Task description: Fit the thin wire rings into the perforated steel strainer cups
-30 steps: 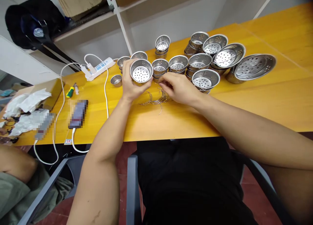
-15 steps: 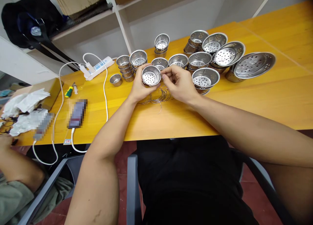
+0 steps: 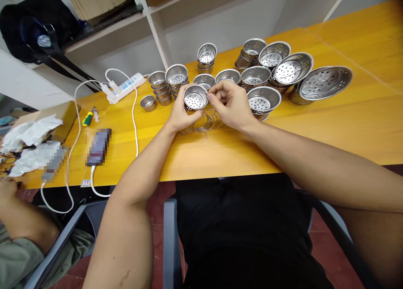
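Note:
My left hand (image 3: 179,113) is wrapped round a small perforated metal strainer basket (image 3: 195,99), its mouth tilted toward me. At the basket's right rim my right hand (image 3: 232,105) is closed in a pinch, thumb against forefinger. A thin wire handle is in that pinch, mostly covered by the fingers. Below both hands a loose bunch of curved wire handles (image 3: 209,123) lies on the yellow table (image 3: 220,154). Just behind the held basket stands another strainer basket (image 3: 204,80), partly hidden by it.
Stacked strainer baskets (image 3: 176,75) stand behind my hands, with larger ones (image 3: 325,83) to the right. A power strip (image 3: 127,87), white cables, a screwdriver (image 3: 87,119) and a phone (image 3: 99,147) lie left. Another person's arm (image 3: 28,222) shows at lower left.
The right fingertips have closed in against the basket's rim, and less of the wire shows. The basket has tilted slightly; the whole view has shifted a little.

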`<state>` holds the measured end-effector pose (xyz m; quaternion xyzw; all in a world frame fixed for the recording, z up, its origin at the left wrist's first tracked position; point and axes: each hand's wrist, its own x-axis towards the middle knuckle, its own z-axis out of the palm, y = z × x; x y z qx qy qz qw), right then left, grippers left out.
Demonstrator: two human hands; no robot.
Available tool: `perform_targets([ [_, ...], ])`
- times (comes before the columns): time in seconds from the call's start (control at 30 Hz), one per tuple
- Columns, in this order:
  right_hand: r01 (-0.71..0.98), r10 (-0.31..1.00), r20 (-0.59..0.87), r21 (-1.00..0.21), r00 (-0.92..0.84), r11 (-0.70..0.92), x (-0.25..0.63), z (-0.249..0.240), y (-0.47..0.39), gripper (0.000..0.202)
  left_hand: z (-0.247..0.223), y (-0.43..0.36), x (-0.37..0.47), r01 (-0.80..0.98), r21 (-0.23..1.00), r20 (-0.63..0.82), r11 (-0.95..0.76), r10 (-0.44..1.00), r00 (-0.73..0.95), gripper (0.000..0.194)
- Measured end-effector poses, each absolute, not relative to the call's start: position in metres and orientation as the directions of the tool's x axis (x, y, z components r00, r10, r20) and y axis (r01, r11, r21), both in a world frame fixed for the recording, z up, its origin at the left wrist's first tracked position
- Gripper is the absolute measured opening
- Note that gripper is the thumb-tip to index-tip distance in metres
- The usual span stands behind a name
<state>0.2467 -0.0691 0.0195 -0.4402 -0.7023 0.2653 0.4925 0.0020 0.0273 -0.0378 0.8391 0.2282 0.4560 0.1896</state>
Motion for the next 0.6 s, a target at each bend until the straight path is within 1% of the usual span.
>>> perform_targets([
  [0.13,0.374,0.887,0.444,-0.808,-0.124,0.456,0.247,0.019,-0.069,0.047,-0.036,0.024,0.002,0.201,0.54,0.68,-0.818,0.564,0.468,0.098],
  [0.3,0.335,0.88,0.464,-0.817,-0.104,0.47,0.246,0.02,-0.068,0.041,-0.027,0.018,0.0,0.285,0.5,0.674,-0.817,0.575,0.465,0.093],
  [0.37,0.325,0.88,0.464,-0.821,-0.101,0.47,0.246,0.019,-0.068,0.038,-0.027,0.018,0.0,0.279,0.515,0.669,-0.811,0.583,0.46,0.091],
  [0.5,0.309,0.88,0.463,-0.825,-0.109,0.473,0.247,0.018,-0.067,0.032,-0.032,0.021,0.004,0.253,0.569,0.646,-0.782,0.616,0.45,0.101],
  [0.6,0.312,0.878,0.468,-0.823,-0.102,0.475,0.248,0.018,-0.067,0.03,-0.034,0.021,0.006,0.251,0.57,0.642,-0.783,0.614,0.458,0.108],
])
